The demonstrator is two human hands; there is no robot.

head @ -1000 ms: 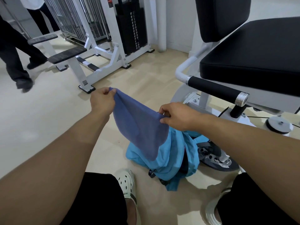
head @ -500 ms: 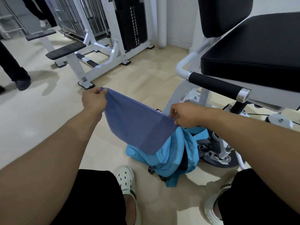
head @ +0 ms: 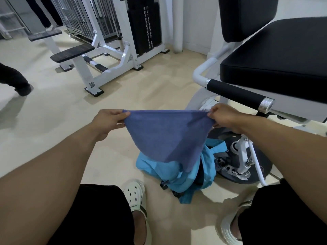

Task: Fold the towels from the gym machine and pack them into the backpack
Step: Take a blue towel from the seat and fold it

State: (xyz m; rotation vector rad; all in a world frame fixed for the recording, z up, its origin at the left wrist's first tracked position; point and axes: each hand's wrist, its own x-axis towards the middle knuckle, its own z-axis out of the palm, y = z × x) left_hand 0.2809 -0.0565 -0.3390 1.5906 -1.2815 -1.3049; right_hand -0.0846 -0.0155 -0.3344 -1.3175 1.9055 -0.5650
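Observation:
A blue-purple towel (head: 168,137) hangs stretched in the air between my hands, its top edge level and its lower end drooping to a point. My left hand (head: 108,119) pinches its left corner and my right hand (head: 224,115) pinches its right corner. Under the towel a light blue backpack (head: 177,174) lies slumped on the floor, its upper part hidden by the cloth. The gym machine (head: 276,68) with a black padded seat and a black handle stands at the right.
Another white weight machine (head: 113,55) with black pads stands at the back left. A person's dark legs (head: 16,80) are at the far left. My knees and white clogs (head: 136,197) are at the bottom. The machine's base plate (head: 247,165) sits right of the backpack.
My hands have moved apart and levelled, pulling the towel's top edge taut and horizontal. The person at the left has walked further away.

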